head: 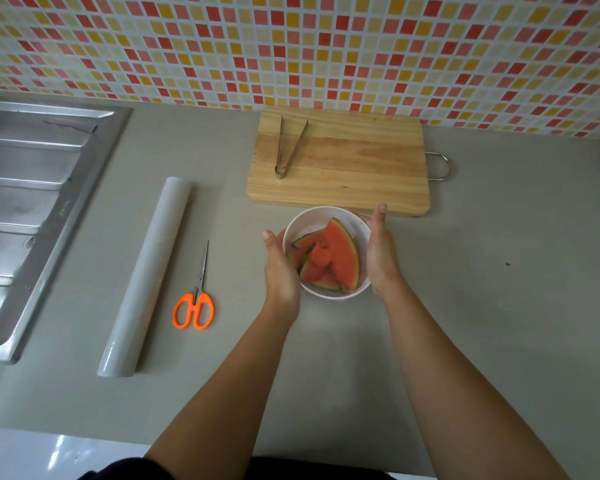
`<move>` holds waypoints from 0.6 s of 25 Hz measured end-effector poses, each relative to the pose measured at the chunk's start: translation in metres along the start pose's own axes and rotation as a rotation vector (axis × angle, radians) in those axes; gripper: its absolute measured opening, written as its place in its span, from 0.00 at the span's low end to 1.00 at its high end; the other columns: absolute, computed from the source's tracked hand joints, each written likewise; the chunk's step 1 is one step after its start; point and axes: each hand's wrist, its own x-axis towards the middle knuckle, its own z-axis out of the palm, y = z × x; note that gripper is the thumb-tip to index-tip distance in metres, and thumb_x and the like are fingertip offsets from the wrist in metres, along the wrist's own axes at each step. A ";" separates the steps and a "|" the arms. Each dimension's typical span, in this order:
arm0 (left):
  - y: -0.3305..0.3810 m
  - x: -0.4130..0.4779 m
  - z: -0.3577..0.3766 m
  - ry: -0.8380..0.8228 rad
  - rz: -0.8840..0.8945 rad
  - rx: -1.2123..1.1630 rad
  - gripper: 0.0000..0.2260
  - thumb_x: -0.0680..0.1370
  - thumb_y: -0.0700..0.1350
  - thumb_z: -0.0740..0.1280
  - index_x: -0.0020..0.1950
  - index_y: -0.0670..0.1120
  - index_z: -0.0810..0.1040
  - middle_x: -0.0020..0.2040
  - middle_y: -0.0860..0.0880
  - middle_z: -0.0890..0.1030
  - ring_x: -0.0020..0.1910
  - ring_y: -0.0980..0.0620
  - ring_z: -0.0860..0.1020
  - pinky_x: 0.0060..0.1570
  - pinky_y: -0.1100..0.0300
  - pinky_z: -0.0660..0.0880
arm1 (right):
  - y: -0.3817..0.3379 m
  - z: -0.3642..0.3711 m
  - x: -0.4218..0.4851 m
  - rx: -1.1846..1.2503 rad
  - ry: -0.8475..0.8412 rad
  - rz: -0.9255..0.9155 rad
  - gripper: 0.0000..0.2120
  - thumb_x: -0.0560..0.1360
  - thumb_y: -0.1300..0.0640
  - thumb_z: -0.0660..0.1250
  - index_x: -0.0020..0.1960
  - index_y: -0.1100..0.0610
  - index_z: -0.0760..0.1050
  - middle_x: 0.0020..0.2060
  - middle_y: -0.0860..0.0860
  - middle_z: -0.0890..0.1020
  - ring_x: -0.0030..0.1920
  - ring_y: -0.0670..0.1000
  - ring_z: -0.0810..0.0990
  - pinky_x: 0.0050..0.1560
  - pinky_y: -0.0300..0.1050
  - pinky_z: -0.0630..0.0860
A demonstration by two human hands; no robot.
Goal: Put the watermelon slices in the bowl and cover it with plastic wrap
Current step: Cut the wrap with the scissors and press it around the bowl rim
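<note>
We are holding a white round bowl (313,219) between our two hands, and it is sitting on the gray counter (482,271), just in front of the wooden cutting board (347,164). Inside the bowl the watermelon slices (333,254) are lying in a pile. They are red triangles with thin green skin on their curved edges, and one big slice is leaning on top of the others. Our left hand (279,268) is resting against the left side of the bowl. Its fingers are lying close together, but we cannot tell if they are curling under the bowl, because the back of the hand is hiding them. Our right hand (380,251) is pressing on the right side, with its fingers (381,211) straight, kept together and pointing away from us. The roll of plastic wrap (146,275) is lying well off to the left, and no wrap is covering the bowl yet. Orange scissors (194,303) are lying between the roll and the bowl. Metal tongs (288,147) are resting on the cutting board. A shiny sink (32,209) is sitting at the far left.
</note>
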 end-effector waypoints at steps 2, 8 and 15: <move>-0.001 0.002 0.000 0.037 -0.074 -0.034 0.26 0.80 0.63 0.44 0.54 0.54 0.80 0.46 0.52 0.86 0.49 0.54 0.83 0.48 0.60 0.77 | -0.001 0.002 -0.001 0.017 0.004 -0.006 0.48 0.62 0.23 0.44 0.64 0.55 0.74 0.60 0.53 0.79 0.60 0.52 0.77 0.66 0.55 0.70; 0.003 0.005 0.008 0.153 -0.225 0.012 0.33 0.77 0.67 0.43 0.61 0.48 0.78 0.54 0.46 0.83 0.56 0.48 0.78 0.54 0.56 0.71 | 0.001 0.002 -0.003 0.083 0.042 0.009 0.44 0.63 0.23 0.44 0.57 0.52 0.78 0.53 0.52 0.83 0.55 0.51 0.80 0.62 0.55 0.73; 0.008 -0.012 0.021 0.456 -0.180 0.109 0.33 0.78 0.66 0.42 0.49 0.45 0.79 0.49 0.46 0.76 0.51 0.44 0.73 0.54 0.52 0.66 | 0.000 0.002 -0.010 0.120 0.058 0.021 0.37 0.61 0.22 0.44 0.46 0.45 0.80 0.49 0.51 0.84 0.52 0.50 0.81 0.61 0.53 0.74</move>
